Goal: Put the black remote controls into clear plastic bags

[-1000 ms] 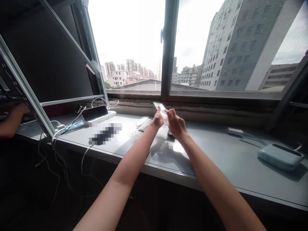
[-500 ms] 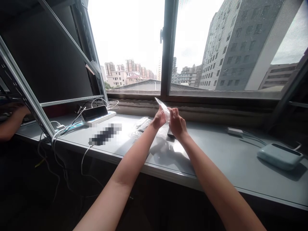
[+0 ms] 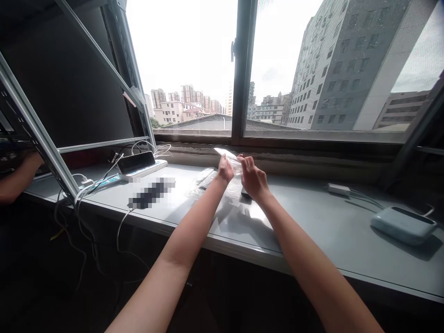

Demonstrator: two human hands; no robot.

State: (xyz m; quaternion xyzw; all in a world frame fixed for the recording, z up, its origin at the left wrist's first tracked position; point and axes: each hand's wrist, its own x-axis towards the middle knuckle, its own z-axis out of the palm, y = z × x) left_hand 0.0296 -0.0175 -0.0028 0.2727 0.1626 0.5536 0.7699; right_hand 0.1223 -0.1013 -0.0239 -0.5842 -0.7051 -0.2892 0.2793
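Above the table (image 3: 312, 222), near the window, my left hand (image 3: 225, 170) grips a thin white piece in a clear plastic bag (image 3: 229, 155). Its pale, pointed end sticks out up and to the left. My right hand (image 3: 255, 176) pinches the bag's right side, with the fingers curled round it. What lies inside the bag is too bright to make out. Beneath the hands, more crumpled clear plastic (image 3: 199, 182) rests on the table. A small black object (image 3: 246, 195) lies under my right hand, partly covered by it.
A dark phone-like device (image 3: 137, 163) leans on a power strip (image 3: 152, 169) at the left, among white cables. A blurred-out dark item (image 3: 151, 193) lies nearer. At right are a white adapter (image 3: 339, 189) and a blue-grey box (image 3: 402, 225). Another person's arm (image 3: 17, 180) shows far left.
The white piece has tipped over to the left and lies flatter. My left hand has shifted slightly left, widening the gap between the hands, with the plastic stretched between them.
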